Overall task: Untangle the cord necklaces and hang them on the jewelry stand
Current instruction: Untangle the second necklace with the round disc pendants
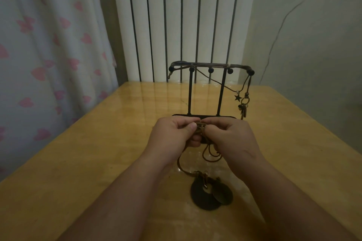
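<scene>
Both forearms are reaching in from the bottom edge, and between them the dark round pendants [210, 193] are lying flat on the table [88, 152]. From there the cord is running up toward 12 o'clock, so its long axis is lying along the 6–12 line and ending in the tangle [200, 126]. The left hand [174, 133] and right hand [229, 135] are pressing close together, each pinching the knotted cord between thumb and curled fingers. Loose loops [210, 155] are drooping beneath the right hand.

At 12 o'clock, just beyond the knuckles, the jewelry stand [190, 92] is standing, with both hands looking about equally near it. No container is showing. The stand is doing the holding, with cords draping along its top bar. A star charm [237, 97] and a cluster of metal charms [243, 107] are dangling at its 3 o'clock end. Once the cord is freed, the lift will likely be going straight up and forward.
</scene>
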Available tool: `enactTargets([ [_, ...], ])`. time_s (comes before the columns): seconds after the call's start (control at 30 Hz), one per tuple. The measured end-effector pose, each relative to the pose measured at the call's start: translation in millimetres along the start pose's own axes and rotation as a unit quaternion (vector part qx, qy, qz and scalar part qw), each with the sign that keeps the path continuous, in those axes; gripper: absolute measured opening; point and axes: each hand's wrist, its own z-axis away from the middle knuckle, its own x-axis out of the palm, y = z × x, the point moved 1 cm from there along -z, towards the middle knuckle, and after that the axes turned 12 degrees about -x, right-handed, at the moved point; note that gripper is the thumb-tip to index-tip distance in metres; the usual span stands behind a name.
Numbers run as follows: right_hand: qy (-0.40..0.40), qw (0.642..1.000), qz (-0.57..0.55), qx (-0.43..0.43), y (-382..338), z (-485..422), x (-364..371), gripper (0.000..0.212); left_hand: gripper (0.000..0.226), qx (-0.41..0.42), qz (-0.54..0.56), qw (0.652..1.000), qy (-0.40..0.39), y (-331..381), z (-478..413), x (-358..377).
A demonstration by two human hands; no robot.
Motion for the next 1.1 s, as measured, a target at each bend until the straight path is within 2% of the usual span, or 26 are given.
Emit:
enactTargets([
  [0.27, 0.042, 0.998, -0.034, 0.017, -1.7, 0.9, 3.7, 0.02, 0.022, 0.019, 0.004, 0.999, 0.029, 0.3, -1.7, 1.2],
  [0.5, 0.022, 0.999, -0.039, 0.024, -1.1, 2.4, 2.8, 0.017, 0.022, 0.023, -0.017, 0.999, 0.025, -1.0, -3.6, -3.4],
  [0.63, -0.001, 0.998, -0.047, 0.043, 0.4, 0.6, -2.8, 0.019, 0.024, 0.053, -0.09, 0.994, -0.017, -0.6, -2.1, -9.7],
  [0.83, -0.003, 0.995, -0.075, 0.059, 1.3, -2.9, -7.8, 0.017, 0.025, 0.111, -0.161, 0.98, -0.021, 2.9, -1.2, -11.6],
  [1.1, -0.016, 0.995, -0.064, 0.072, 5.4, -2.1, -8.2, 0.015, 0.031, 0.193, -0.32, 0.927, 0.013, 4.1, 2.4, -9.8],
])
